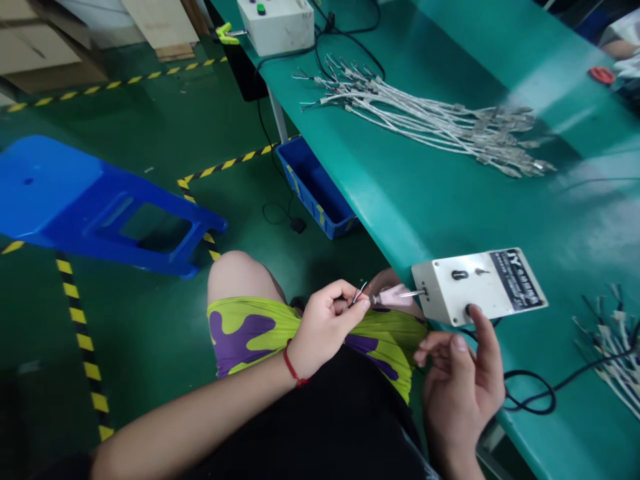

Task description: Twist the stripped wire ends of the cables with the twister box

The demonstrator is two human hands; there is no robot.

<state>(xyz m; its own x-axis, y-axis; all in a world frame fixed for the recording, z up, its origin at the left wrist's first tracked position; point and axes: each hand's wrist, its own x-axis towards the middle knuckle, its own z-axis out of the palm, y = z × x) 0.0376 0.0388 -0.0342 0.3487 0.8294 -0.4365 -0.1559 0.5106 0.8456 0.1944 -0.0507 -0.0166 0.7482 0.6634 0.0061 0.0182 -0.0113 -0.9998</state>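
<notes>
As left hand [325, 327] pinches wires [360, 293], box [480, 283] near

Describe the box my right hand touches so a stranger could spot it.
Follow the near edge of the long teal-green workbench to the right hand. There sits a small off-white rectangular box with a black label. Unlike the white box with a green button farther along, a thin metal tip juts toward thin wires in the left hand.

Green table [450, 200], white cable bundle [425, 117] mid-top, small white box [477, 285] at near edge, black cord [535, 393] beside it
</notes>
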